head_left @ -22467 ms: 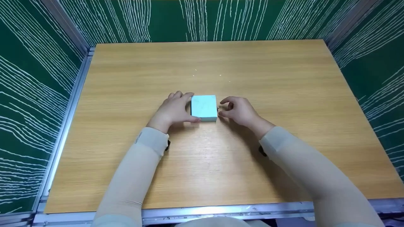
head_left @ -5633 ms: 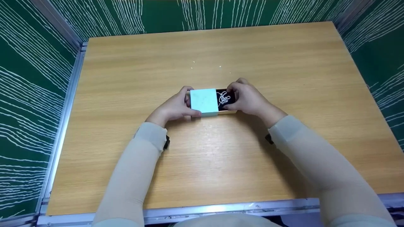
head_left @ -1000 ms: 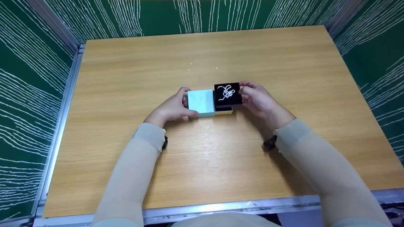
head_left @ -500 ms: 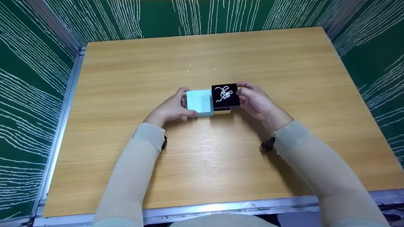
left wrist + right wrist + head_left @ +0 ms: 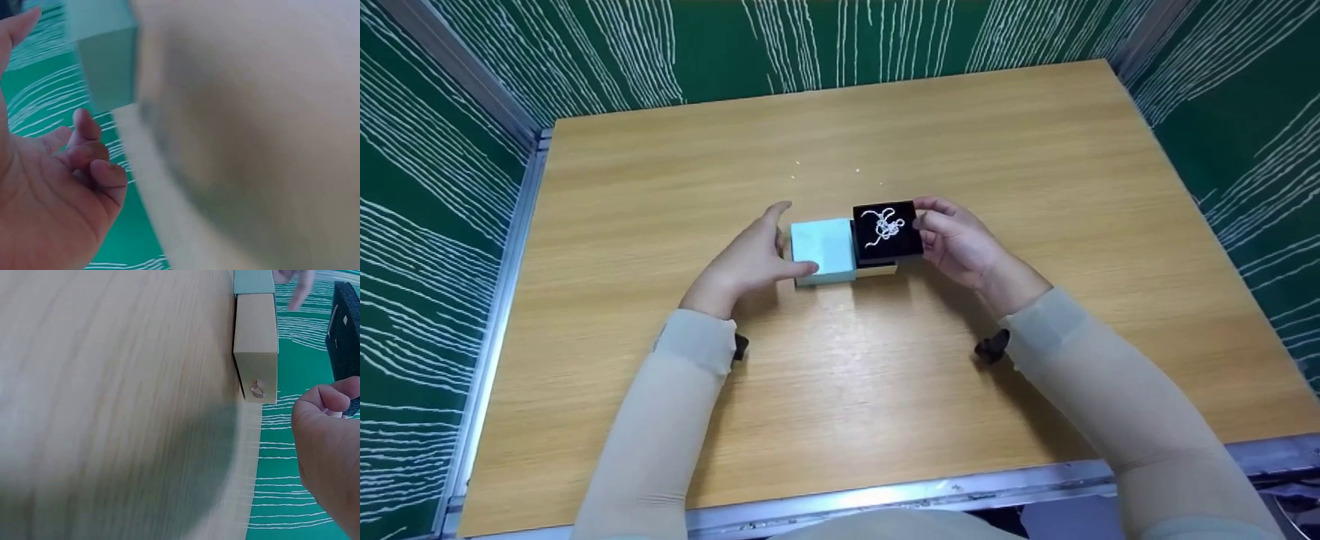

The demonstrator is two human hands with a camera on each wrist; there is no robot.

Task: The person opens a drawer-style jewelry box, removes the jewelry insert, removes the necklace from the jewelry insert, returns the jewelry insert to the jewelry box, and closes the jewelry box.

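My right hand [image 5: 964, 244] pinches the right edge of a black foam jewelry pad [image 5: 911, 241], raised over the pulled-out drawer [image 5: 877, 271] of a turquoise box [image 5: 821, 244]. A tangled silver chain [image 5: 887, 227] lies on the pad. The right wrist view shows the tan drawer [image 5: 256, 326] with a small pull loop [image 5: 257, 389] on its front, and the pad [image 5: 344, 332] tilted beside my fingers. My left hand [image 5: 739, 262] is at the box's left side, thumb over its near left corner. In the left wrist view its fingers are loosely bent, away from the box [image 5: 104, 67].
The box stands on a wooden table [image 5: 780, 405] with a metal rail [image 5: 900, 501] along its near edge. Several tiny white specks [image 5: 857, 170] lie beyond the box. Green walls [image 5: 712, 52] with white streaks enclose the back and sides.
Earlier the box was closed, then the drawer was slid out to the right and the pad with the chain lifted from it. Just now my left hand has loosened from the box.
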